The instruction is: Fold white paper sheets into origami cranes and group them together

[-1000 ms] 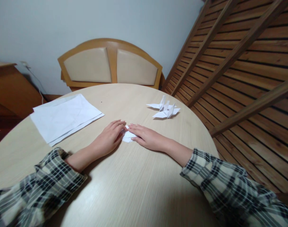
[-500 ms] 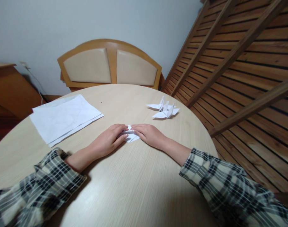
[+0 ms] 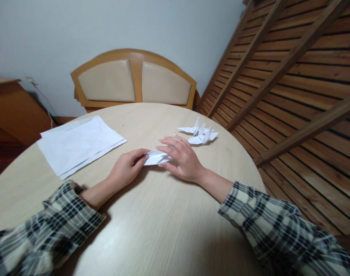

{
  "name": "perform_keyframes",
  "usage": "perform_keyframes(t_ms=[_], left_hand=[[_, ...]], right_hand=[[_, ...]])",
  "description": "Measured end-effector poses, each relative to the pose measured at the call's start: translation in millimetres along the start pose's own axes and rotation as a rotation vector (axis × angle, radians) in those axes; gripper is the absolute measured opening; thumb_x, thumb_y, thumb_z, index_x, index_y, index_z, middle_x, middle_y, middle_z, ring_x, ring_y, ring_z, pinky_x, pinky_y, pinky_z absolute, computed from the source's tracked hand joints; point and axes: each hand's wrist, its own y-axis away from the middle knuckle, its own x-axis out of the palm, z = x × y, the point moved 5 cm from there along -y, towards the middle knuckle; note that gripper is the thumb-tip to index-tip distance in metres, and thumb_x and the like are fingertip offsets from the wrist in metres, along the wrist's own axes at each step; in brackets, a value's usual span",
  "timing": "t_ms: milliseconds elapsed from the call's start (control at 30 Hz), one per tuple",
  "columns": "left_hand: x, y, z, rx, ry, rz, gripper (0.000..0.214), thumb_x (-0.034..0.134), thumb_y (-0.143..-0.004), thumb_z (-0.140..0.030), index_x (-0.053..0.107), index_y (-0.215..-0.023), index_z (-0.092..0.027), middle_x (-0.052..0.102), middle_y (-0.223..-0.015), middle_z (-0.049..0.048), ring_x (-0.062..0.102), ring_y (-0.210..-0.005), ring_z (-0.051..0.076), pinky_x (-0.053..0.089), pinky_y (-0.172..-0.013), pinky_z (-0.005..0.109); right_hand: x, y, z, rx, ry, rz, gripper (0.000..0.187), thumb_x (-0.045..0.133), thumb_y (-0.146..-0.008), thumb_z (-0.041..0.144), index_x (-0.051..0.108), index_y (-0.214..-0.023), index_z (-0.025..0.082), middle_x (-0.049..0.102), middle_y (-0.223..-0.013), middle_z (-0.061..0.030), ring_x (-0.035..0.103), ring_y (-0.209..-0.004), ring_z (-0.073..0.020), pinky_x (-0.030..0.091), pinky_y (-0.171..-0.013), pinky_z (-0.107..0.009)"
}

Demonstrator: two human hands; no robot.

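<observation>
A folded piece of white paper (image 3: 154,158) is between my two hands, close to the middle of the round table. My left hand (image 3: 126,166) pinches its left end between thumb and fingers. Over its right end, my right hand (image 3: 184,158) has its thumb and fingers spread apart, the thumb low by the paper's near edge and the fingers raised above it. Part of the paper's right side is hidden behind that hand. Just beyond my right hand stand white origami cranes (image 3: 202,136), close together and overlapping.
Several large white sheets (image 3: 81,143) lie stacked on the left of the pale wooden table (image 3: 152,230). Behind the table is a wooden headboard with cream panels (image 3: 106,81). A slatted wood structure (image 3: 301,88) slopes along the right, and a wooden cabinet (image 3: 17,109) stands far left.
My right hand has opened and lifted its fingers off the paper. My left hand has shifted slightly left and grips the paper's end, which now shows a longer, narrower shape.
</observation>
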Motion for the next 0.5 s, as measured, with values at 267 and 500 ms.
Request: perform_keyframes(t_ms=[267,500], left_hand=[[4.0,3.0,-6.0,0.045,0.055,0.054,0.027,0.045,-0.093,-0.03,0.066,-0.102,-0.015,0.073,-0.095,0.0068,0.064,-0.082,0.02,0.047,-0.076,0.032],[2.9,6.0,-10.4,0.065,0.054,0.108,0.033,0.044,-0.095,-0.041,0.065,-0.105,-0.018,0.073,-0.098,0.0055,0.065,-0.085,0.021,0.047,-0.077,0.033]], right_hand=[[4.9,2.0,-1.5,0.052,0.146,0.089,0.037,0.055,-0.091,0.027,0.056,-0.128,0.021,0.066,-0.122,-0.006,0.056,-0.108,-0.023,0.035,-0.095,-0.042],[8.1,2.5,-6.4,0.139,0.158,0.093,0.021,0.05,-0.097,0.032,0.067,-0.103,0.022,0.071,-0.094,-0.0031,0.057,-0.089,-0.0194,0.03,-0.08,-0.036]])
